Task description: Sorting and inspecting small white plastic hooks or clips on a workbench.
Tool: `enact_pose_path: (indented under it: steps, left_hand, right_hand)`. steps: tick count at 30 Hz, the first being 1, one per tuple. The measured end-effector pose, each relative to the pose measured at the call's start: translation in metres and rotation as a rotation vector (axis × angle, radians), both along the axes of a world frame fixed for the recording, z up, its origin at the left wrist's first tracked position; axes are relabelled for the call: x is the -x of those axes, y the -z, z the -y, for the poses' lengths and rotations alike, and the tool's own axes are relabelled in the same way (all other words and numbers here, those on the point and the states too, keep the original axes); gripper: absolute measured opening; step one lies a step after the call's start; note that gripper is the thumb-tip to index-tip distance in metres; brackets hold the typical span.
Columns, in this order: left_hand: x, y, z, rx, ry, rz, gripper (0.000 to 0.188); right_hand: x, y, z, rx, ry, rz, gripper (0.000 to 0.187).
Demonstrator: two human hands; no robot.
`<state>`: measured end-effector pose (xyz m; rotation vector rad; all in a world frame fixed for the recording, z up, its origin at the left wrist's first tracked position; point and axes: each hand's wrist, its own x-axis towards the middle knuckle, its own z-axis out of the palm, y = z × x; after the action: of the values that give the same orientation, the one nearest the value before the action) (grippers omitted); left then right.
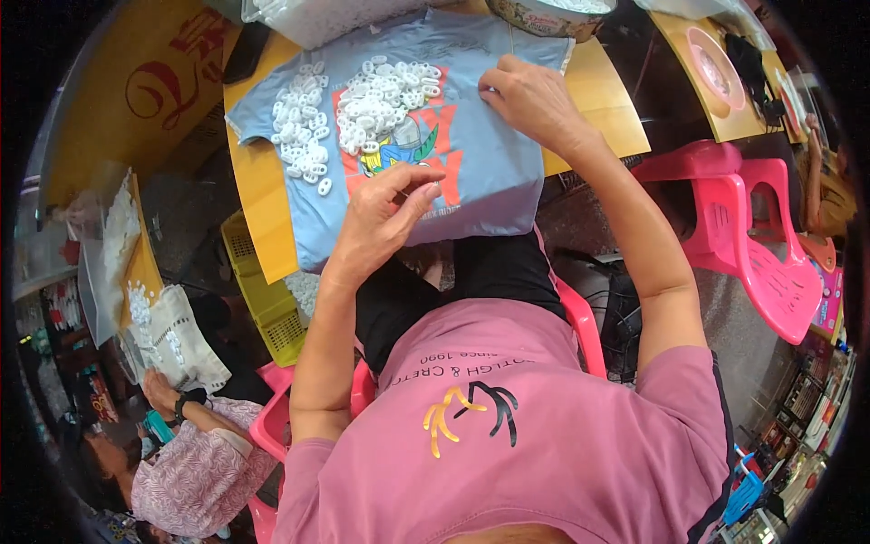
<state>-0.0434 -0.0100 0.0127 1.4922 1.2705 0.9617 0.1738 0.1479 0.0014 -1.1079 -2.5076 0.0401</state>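
Observation:
A light-blue T-shirt (pixel 313 218) with a coloured print lies spread over a wooden table. On it sit two heaps of small white oval plastic pieces with holes: a left heap (pixel 302 122) and a denser middle heap (pixel 385 102). My left hand (pixel 381 218) is over the shirt's lower part, thumb and forefinger pinched; a tiny whitish bit shows at the tips, too small to name. Farther right, near the shirt's sleeve, my right hand (pixel 535 100) has its fingers curled together. Whatever they may hold is hidden.
A clear bin (pixel 317 20) and a round tin (pixel 553 16) of white pieces stand at the far edge; a dark phone (pixel 246 53) lies at the far left. A yellow crate (pixel 263 290) is left of the table. Another person (pixel 195 471) works at left; pink chairs (pixel 725 208) stand right.

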Motion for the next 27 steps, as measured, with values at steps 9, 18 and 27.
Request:
enact_pose_path:
  steps: [9, 18, 27]
  left_hand:
    - [-0.002, -0.011, -0.01, 0.055, -0.02, -0.053, 0.017]
    - [0.007, -0.019, -0.071, -0.46, -0.067, -0.389, 0.013]
    - [0.004, 0.008, -0.12, -0.769, -0.04, -0.867, 0.009]
  right_hand:
    - [-0.007, -0.007, 0.009, 0.12, -0.116, -0.008, 0.012]
    - [-0.038, -0.025, 0.013, 0.347, -0.149, -0.218, 0.014]
    - [-0.024, -0.011, 0.023, 0.163, -0.05, -0.203, 0.01]
